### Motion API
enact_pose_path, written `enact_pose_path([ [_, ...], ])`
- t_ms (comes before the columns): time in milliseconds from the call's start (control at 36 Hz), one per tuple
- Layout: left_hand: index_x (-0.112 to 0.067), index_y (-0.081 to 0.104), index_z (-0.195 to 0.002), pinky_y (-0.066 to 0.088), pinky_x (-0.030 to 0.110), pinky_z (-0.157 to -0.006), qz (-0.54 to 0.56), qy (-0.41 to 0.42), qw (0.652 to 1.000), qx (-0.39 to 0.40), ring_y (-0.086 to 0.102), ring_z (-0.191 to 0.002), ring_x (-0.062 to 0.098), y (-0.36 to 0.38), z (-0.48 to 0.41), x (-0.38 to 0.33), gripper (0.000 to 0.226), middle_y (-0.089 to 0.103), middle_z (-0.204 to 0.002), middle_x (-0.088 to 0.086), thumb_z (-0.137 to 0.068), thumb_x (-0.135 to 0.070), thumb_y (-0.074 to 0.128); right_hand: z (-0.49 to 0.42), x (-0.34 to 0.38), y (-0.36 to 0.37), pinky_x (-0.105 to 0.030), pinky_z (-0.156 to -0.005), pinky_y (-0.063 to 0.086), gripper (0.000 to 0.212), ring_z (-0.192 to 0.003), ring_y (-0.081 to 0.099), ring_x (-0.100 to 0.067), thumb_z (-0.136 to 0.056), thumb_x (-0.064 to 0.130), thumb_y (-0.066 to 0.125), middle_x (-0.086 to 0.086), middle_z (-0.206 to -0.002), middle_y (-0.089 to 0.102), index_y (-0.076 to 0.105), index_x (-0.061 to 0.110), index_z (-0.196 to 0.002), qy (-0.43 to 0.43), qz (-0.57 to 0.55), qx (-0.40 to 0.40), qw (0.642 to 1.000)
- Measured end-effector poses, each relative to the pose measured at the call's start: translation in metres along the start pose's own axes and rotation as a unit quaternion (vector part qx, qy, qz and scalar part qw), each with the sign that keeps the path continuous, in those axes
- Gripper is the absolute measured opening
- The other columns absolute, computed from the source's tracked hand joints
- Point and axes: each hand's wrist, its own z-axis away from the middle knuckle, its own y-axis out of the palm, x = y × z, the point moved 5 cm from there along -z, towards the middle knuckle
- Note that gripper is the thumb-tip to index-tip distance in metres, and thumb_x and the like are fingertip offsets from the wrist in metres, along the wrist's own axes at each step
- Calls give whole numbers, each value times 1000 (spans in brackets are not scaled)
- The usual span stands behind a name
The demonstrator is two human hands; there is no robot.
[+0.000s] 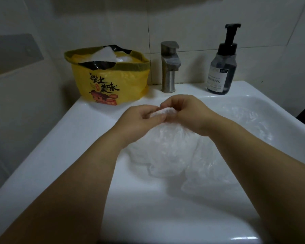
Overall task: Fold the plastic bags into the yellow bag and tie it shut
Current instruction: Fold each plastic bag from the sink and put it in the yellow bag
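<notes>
A clear bag (165, 148) lies crumpled in the basin, its top gathered into a small wad between both hands just above the middle of the view. The left hand (141, 118) pinches the wad from 9 o'clock, thumb and curled fingers closed on the plastic. The right hand (187, 111) grips it from 3 o'clock, its fingers bent over the top of the wad. The two hands almost touch. The rest of the bag spreads below the wrists toward 6 o'clock. More clear plastic (245, 118) lies in the basin at 3 o'clock of the hands, close to the right wall of the sink (56, 141).

The yellow bag (111, 83) stands upright on the back ledge of the sink, at 11 o'clock from the hands and apart from them. Its mouth is open and rolled down, with a white bag (104, 53) and a black bag (97, 65) showing inside. It carries dark characters and an orange picture on its front.

A metal tap (168, 67) stands on the ledge at 12 o'clock of the hands, just beside the yellow bag at its 3 o'clock. A pump bottle (222, 67) with a black head and dark liquid stands at 1 o'clock, near the back right corner. Pale wall tiles (192, 18) rise behind.
</notes>
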Motion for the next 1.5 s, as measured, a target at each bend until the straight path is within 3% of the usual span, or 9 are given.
enact_pose_path([
  [194, -18, 67, -77, 37, 27, -65, 37, -15, 998, -47, 49, -69, 16, -10, -1, 2, 20, 53, -72, 1, -93, -29, 62, -1, -13, -3, -37, -90, 55, 63, -106, 61, -26, -78, -1, 72, -6, -123, 54, 47, 19, -132, 103, -115, 36, 987],
  [333, -19, 57, -67, 37, 25, -58, 133, -61, 979, -140, 49, -64, 11, -27, -6, 5, 26, 56, -68, -6, -92, -11, 53, 1, -13, -9, -15, -51, 49, 16, -63, 57, -11, -92, 8, 61, -8, -90, 60, 61, 5, -108, 100, -111, -70, 986],
  [472, -23, 64, -59, 35, 33, -71, 81, -90, 993, 0, 52, -76, 17, -16, 1, 6, 7, 62, -70, -8, -65, -26, 62, 0, -10, -23, -24, -63, 50, 17, -69, 52, -15, -98, 17, 51, -6, -84, 59, 64, 6, -98, 90, -132, -148, 976],
  [556, -31, 68, -54, 35, 35, -82, 106, -136, 980, 100, 54, -65, 7, 2, 9, 3, 31, 63, -61, -15, -82, -42, 60, 0, -7, -18, -28, -62, 46, 24, -68, 52, -17, -100, 23, 49, -8, -86, 60, 63, 6, -105, 85, -77, -136, 984],
  [722, -18, 74, -102, 46, 50, -104, 172, -98, 980, 11, 68, -105, 26, -7, 3, -1, 42, 74, -105, 5, -81, -52, 65, 2, 1, -6, -41, -73, 47, 34, -77, 51, -27, -99, 25, 46, -15, -84, 56, 64, -4, -102, 89, -68, -73, 991],
  [806, -14, 74, -97, 48, 49, -102, 222, -86, 971, 8, 69, -103, 26, -7, 2, -2, 28, 74, -104, 9, -92, -39, 62, 5, 2, -6, -46, -92, 50, 36, -95, 60, -44, -98, 26, 46, -27, -102, 63, 64, -4, -106, 114, -67, -73, 988],
  [889, -19, 75, -93, 46, 46, -102, 195, -67, 978, 11, 68, -104, 22, -6, 2, -6, 48, 75, -102, 2, -69, -61, 72, 4, 3, -8, -40, -80, 50, 33, -85, 60, -38, -98, 26, 46, -22, -92, 64, 66, 0, -96, 106, -53, -81, 990],
  [1083, -12, 58, -87, 38, 9, -45, 139, -34, 990, -18, 53, -44, -2, -7, -1, -3, 12, 58, -55, -12, -86, -13, 70, 3, 0, -8, -27, -62, 37, 34, -60, 46, -14, -97, 33, 48, -2, -68, 53, 59, 16, -70, 110, -48, -82, 989],
  [1500, -30, 59, -94, 38, 22, -53, 89, -51, 995, -1, 51, -71, 10, -9, 0, 6, 17, 56, -90, -7, -84, -30, 72, 8, -20, -12, -31, -79, 34, 25, -69, 44, -19, -88, 24, 62, -1, -60, 59, 60, 14, -65, 263, -238, -49, 934],
])
